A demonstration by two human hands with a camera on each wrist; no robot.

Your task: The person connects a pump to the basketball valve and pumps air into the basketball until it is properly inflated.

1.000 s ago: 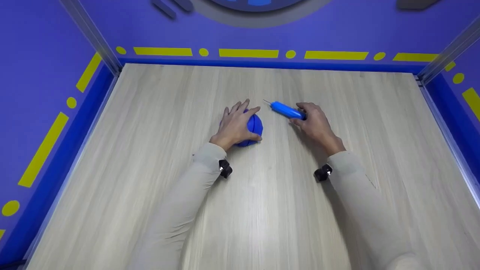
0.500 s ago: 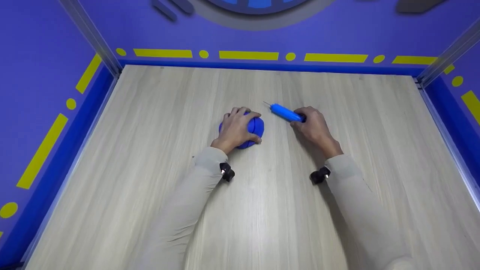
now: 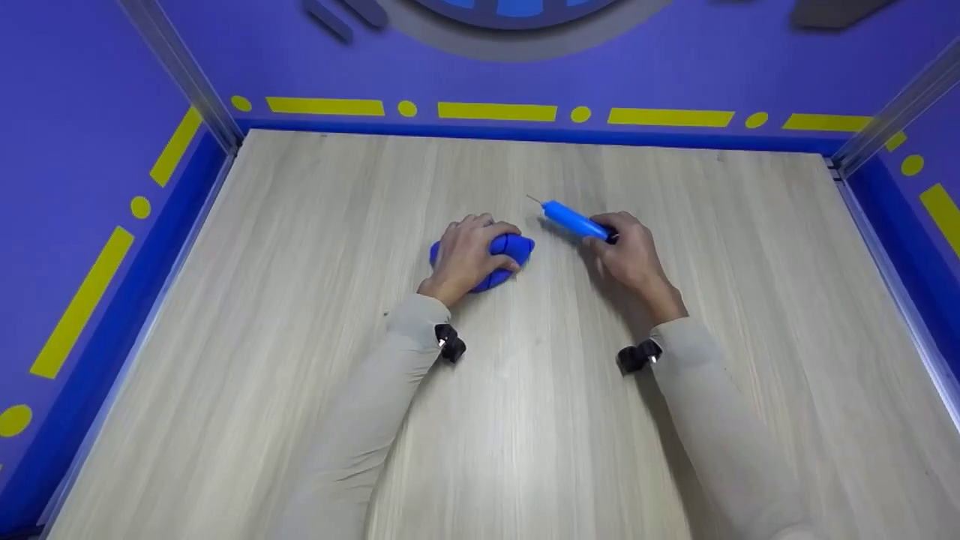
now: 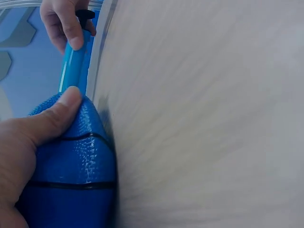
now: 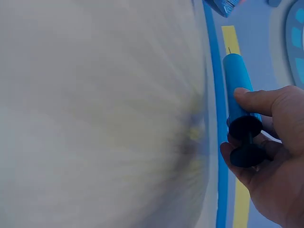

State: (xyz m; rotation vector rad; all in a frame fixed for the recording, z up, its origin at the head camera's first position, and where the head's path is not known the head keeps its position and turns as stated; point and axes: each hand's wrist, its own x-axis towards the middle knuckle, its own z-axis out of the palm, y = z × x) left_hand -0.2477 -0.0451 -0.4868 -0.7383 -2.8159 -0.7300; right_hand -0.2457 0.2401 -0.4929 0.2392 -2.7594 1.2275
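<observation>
My left hand [image 3: 466, 259] grips a blue ball [image 3: 516, 247] with black seam lines, slightly left of the table's middle. The ball looks soft and partly caved in, with a pointed bulge toward the right. In the left wrist view, the thumb presses on the textured skin of the ball [image 4: 78, 161]. To the right, my right hand [image 3: 630, 251] holds a light-blue hand pump [image 3: 571, 219] near its black end. A thin needle [image 3: 534, 199] sticks out of the pump's far tip, apart from the ball. The black plunger handle [image 5: 248, 156] shows in the right wrist view.
Both hands work over a pale wood-grain table [image 3: 480, 420]. Blue-purple panels with yellow marks [image 3: 497, 112] enclose its back and sides, with metal posts at the back corners. A small black camera [image 3: 451, 343] sits on each wrist.
My left hand's fingers, spread earlier, have drawn in around the ball. The ball has turned and now looks wider and more squashed. The pump in my right hand has barely shifted.
</observation>
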